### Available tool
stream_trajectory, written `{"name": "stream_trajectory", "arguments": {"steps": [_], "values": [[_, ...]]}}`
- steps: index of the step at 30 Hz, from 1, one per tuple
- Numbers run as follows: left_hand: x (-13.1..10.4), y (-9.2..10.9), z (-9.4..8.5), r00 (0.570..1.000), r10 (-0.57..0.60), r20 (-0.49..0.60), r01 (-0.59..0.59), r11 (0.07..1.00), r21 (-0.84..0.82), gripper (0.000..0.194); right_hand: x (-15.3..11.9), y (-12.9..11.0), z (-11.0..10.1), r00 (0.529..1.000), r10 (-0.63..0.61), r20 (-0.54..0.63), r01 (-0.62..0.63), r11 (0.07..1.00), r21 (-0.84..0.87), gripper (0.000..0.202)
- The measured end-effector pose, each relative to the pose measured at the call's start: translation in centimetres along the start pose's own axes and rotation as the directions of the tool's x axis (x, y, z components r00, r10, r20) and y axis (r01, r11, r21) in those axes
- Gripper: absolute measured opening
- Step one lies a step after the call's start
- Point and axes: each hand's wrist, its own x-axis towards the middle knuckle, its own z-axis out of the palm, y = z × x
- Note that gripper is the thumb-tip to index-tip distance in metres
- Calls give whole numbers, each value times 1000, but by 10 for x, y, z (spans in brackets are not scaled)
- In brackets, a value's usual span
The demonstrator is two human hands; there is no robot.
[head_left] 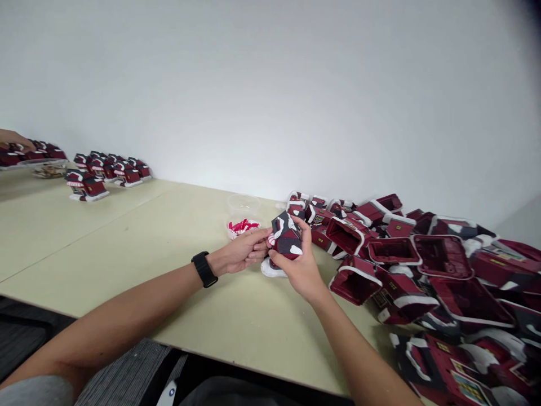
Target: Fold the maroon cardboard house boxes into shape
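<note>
A small dark-red house (287, 235) with a grey roof and white snow patches is held tilted just above the table. My right hand (302, 265) grips its right side, fingers over the back and thumb in front. At its left side my left hand (243, 251) has its fingers against the striped front edge; the fingertips are partly hidden, and whether they pinch a small piece cannot be made out. Red-and-white striped pieces (243, 226) lie beyond my left hand, by a clear plastic lid or dish (244, 204).
A large pile of red houses (401, 251), several with open hollow bases, covers the table's right side. Several upright houses (87, 185) stand at the far left. Another person's hand (14, 139) reaches over more houses at the left edge.
</note>
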Motion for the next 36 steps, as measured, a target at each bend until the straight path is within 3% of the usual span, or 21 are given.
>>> {"name": "stream_trajectory", "arguments": {"steps": [5,9,13,20,31,36], "values": [[1,-2,2,999,39,-32,-39,999,12,50,-1,1,2,999,25,-28,-25,1000,-12,84],[0,-4,-1,998,33,-57,-27,993,117,50,2,4,-1,999,18,-38,-19,999,-40,84],[-3,-6,-2,997,-65,37,57,981,187,54,1,7,-4,999,3,-33,-6,996,-84,84],[-3,-10,-6,990,-100,102,94,994,57,49,-4,4,-3,998,48,-32,-51,993,-107,85],[-7,-8,5,997,-73,-7,73,994,78,50,-6,-1,6,986,67,-151,-70,997,-12,86],[-2,-14,3,997,-76,-29,78,995,69,53,-5,0,4,988,86,-127,-94,994,-58,86]]}}
